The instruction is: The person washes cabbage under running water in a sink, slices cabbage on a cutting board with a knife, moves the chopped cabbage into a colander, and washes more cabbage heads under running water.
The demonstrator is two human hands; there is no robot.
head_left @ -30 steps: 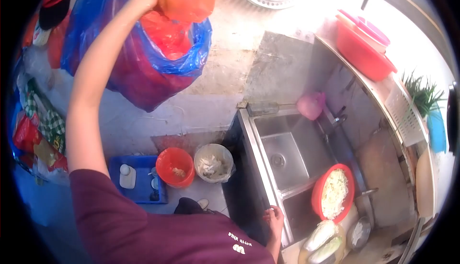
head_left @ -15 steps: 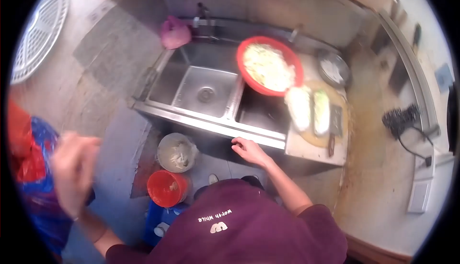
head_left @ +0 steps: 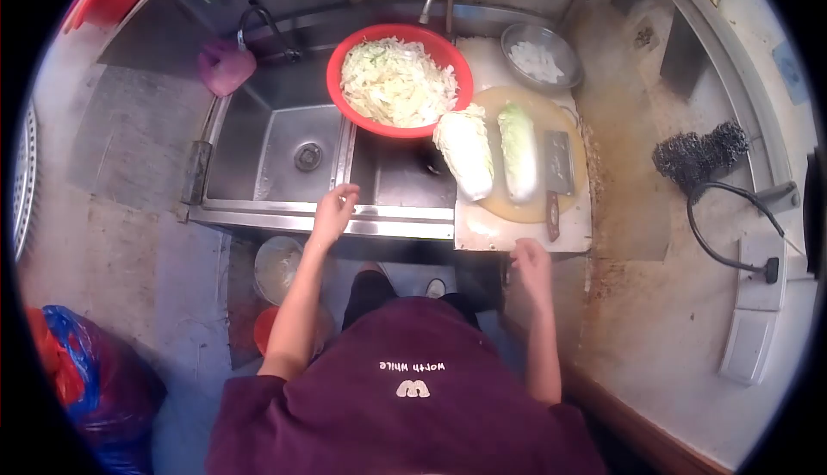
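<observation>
My left hand (head_left: 335, 208) is over the front rim of the steel sink (head_left: 301, 152), fingers loosely bent and apart, holding nothing visible. My right hand (head_left: 531, 261) hangs just in front of the white board (head_left: 482, 232), nearest the cleaver (head_left: 558, 165); motion smears its fingers. That cleaver lies on a round yellowish chopping board (head_left: 510, 210), its wooden handle towards me. To its left are a green-white cabbage (head_left: 518, 152) and another cabbage (head_left: 465, 152). A red basin (head_left: 338, 94) of shredded cabbage sits over the right sink compartment.
A metal bowl (head_left: 566, 38) with white pieces stands behind the chopping board. Two taps rise at the back, beside a pink bag (head_left: 226, 68). On the floor are a whitish bucket (head_left: 277, 270), a red bucket (head_left: 265, 330) and a blue-red bag (head_left: 112, 372). Cable and dark mesh (head_left: 699, 155) are right.
The view has turned right, from the bag to the sink. My left hand has left the bag and come over the sink's front edge. My right hand has moved right, beside the board.
</observation>
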